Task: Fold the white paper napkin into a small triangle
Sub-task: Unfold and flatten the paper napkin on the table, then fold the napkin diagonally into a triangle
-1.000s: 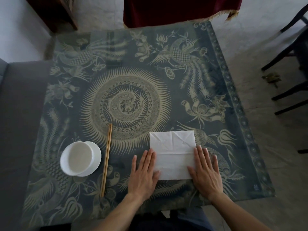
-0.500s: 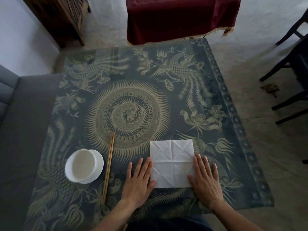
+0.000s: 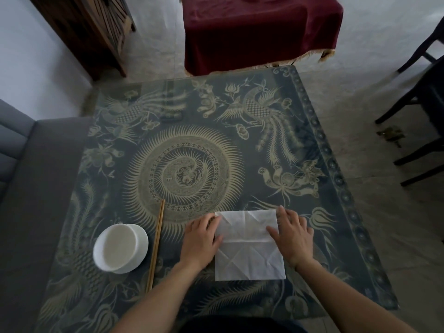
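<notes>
The white paper napkin [image 3: 248, 255] lies flat as a creased square near the table's front edge, right of centre. My left hand [image 3: 200, 239] is at its far left corner, fingers curled onto the corner. At the far right corner is my right hand [image 3: 292, 233]: the thumb lies on the paper and the fingers reach along the right edge. A horizontal crease runs across the napkin between the two hands. The far half looks slightly brighter than the near half; I cannot tell whether it is lifted off the table.
A white bowl [image 3: 120, 247] stands front left on the patterned glass table [image 3: 187, 169], with a pair of wooden chopsticks [image 3: 156, 245] just right of it. A grey sofa [image 3: 28, 188] borders the left side, and dark chair legs [image 3: 420, 140] stand to the right.
Both hands slid from the napkin's near corners up to its far corners. The view tilted up, so the table sits lower in frame. The napkin stayed in place.
</notes>
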Demonstrator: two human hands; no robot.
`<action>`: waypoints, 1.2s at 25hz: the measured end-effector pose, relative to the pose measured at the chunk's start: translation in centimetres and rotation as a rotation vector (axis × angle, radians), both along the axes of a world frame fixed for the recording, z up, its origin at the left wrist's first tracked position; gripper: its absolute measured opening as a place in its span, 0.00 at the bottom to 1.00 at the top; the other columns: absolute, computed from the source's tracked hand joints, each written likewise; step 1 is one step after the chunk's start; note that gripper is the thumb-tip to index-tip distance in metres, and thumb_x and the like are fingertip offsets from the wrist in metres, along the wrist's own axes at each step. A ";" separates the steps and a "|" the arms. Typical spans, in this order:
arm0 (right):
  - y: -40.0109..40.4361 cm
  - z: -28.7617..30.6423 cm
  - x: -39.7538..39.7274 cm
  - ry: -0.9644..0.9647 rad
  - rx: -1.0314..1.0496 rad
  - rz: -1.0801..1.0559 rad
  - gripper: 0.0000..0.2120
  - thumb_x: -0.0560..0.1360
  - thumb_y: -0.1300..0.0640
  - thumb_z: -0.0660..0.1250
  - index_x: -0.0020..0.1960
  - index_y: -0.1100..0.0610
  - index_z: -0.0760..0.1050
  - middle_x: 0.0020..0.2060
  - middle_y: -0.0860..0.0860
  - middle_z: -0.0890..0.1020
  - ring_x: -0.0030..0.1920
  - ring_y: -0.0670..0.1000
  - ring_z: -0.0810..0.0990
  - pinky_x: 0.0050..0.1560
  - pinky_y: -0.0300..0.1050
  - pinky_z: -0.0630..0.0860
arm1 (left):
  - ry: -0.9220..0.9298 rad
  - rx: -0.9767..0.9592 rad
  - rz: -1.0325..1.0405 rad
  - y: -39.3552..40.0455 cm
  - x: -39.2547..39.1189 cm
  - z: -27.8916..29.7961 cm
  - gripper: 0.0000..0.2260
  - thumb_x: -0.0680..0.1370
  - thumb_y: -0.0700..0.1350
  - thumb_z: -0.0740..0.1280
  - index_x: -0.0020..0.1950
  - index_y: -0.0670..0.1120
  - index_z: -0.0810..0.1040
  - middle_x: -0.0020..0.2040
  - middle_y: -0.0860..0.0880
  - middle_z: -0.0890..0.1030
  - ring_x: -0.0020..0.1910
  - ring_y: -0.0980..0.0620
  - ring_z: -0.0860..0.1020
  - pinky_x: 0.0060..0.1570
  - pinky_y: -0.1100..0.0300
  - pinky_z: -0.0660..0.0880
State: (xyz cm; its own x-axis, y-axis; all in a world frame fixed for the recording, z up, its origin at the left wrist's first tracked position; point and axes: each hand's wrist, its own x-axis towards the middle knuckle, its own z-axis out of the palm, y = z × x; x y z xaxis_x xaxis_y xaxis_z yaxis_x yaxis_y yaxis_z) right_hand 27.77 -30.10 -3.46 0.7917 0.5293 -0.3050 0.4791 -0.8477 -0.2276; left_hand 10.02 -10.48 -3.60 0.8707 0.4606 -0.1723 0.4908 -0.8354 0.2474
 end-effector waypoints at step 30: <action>4.7 1.7 2.5 0.211 0.295 -0.115 0.11 0.69 0.64 0.68 0.51 0.56 0.79 0.46 0.53 0.80 0.48 0.56 0.77 0.43 0.47 0.72 | 0.016 0.024 -0.512 0.2 -2.2 0.0 0.19 0.75 0.57 0.65 0.63 0.51 0.75 0.67 0.48 0.75 0.65 0.47 0.73 0.61 0.50 0.72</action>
